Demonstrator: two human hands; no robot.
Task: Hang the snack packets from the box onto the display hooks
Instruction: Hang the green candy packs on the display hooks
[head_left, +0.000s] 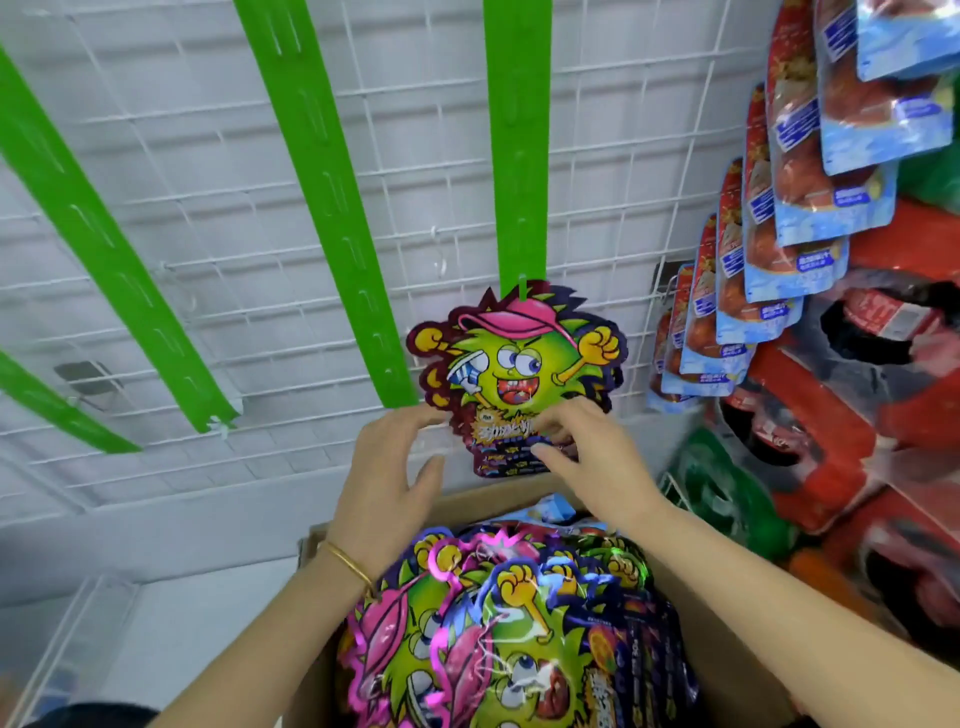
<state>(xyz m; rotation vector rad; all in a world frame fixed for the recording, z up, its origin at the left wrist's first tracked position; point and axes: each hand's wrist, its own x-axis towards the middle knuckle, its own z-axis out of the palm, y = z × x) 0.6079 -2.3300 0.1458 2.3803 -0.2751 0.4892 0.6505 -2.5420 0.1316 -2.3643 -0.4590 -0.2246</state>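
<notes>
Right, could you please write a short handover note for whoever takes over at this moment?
Left hand: open, fingertips at the hanging packets' left edge.
Right hand: fingers curled on their lower front; grip unclear.
Done: the hanging packets sit stacked on the hook at the green strip's bottom end.
Left: the cardboard box below holds many loose packets to hang.
</notes>
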